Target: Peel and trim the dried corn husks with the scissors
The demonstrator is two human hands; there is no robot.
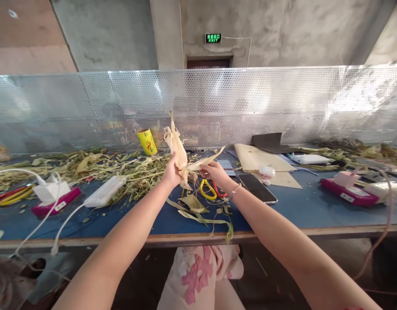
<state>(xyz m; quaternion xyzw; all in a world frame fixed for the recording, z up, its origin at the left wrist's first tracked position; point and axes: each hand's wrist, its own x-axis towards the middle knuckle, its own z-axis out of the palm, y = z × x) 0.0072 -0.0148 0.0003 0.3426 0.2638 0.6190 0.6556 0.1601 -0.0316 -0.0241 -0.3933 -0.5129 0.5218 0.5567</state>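
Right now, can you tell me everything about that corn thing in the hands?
The corn ear is pale, dry and yellowish, wrapped in papery husk. It stands nearly upright, pointed tip up, above the blue table. The left hand grips its lower part. One long husk leaf is peeled out to the right, where the right hand pinches it. Frayed ends hang below the grip. No kernels show.
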